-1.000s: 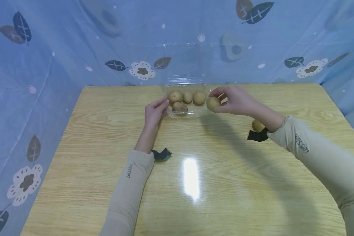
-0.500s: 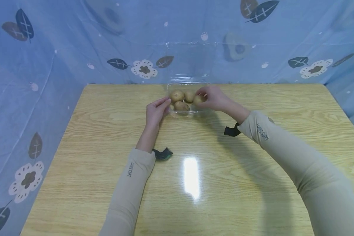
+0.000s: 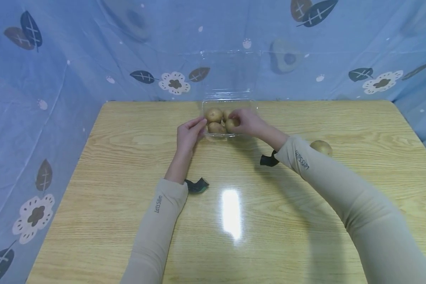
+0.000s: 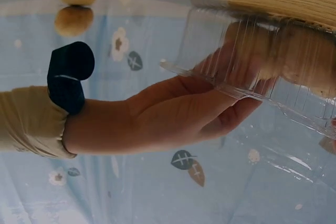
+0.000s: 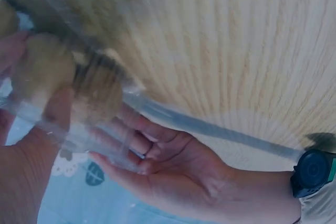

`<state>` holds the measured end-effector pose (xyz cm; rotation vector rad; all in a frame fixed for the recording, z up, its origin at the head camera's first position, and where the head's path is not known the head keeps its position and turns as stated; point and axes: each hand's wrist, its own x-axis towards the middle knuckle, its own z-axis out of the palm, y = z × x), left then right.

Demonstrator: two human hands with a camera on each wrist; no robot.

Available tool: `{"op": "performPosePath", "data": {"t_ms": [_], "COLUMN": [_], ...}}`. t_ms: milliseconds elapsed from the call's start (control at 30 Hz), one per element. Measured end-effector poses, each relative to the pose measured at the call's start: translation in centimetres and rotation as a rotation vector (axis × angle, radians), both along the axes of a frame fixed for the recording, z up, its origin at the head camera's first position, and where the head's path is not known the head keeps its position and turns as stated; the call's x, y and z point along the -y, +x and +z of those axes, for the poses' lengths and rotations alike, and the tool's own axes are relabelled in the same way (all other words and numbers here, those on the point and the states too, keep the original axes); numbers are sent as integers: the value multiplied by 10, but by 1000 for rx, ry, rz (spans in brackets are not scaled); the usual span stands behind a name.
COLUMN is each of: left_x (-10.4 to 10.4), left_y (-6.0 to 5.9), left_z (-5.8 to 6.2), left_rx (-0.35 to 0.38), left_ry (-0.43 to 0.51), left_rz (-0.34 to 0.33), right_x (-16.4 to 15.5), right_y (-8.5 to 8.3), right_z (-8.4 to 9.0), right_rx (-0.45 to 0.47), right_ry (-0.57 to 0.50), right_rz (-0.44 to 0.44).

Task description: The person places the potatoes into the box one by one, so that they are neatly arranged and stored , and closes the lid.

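A clear plastic clamshell box (image 3: 249,105) stands at the table's far middle with its lid (image 3: 230,71) upright. Several potatoes lie inside, among them one at the back left (image 3: 213,115) and one at the front (image 3: 215,128). My right hand (image 3: 234,122) reaches into the box and grips a potato (image 3: 230,125) low in its front right part. My left hand (image 3: 198,128) rests with straight fingers against the box's left rim. The left wrist view shows the right hand (image 4: 210,114) through the box wall (image 4: 294,103). In the right wrist view the left hand (image 5: 157,166) lies under the blurred rim.
One loose potato (image 3: 321,147) lies on the wooden table (image 3: 127,221) to the right of my right forearm. Blue patterned sheeting (image 3: 56,59) closes the back and both sides. Black straps (image 3: 197,185) sit on both wrists.
My right hand has carried its potato leftward from beside the box down into it. The arm's shift uncovered the loose potato on the table. The left hand has stayed put.
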<state>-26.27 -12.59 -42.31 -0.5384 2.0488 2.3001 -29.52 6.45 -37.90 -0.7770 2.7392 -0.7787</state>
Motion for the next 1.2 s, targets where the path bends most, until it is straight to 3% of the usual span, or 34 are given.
{"op": "performPosePath", "data": {"t_ms": [300, 600, 800, 1100, 1200], "left_x": [-4, -5, -6, -3, 0], "left_y": [-1, 0, 0, 1, 2], "left_z": [-1, 1, 2, 3, 2], "left_rx": [-12, 1, 22, 0, -3], "left_ry": [9, -6, -14, 3, 19], "left_rz": [-2, -17, -10, -3, -1], "right_x": [6, 1, -9, -47, -59], "right_y": [2, 6, 10, 25, 27], "right_z": [-3, 1, 5, 26, 33], "right_rx": [14, 124, 124, 118, 144], "right_ry": [-20, -20, -66, -188, -202], "right_rz": [-69, -192, -165, -185, -151]}}
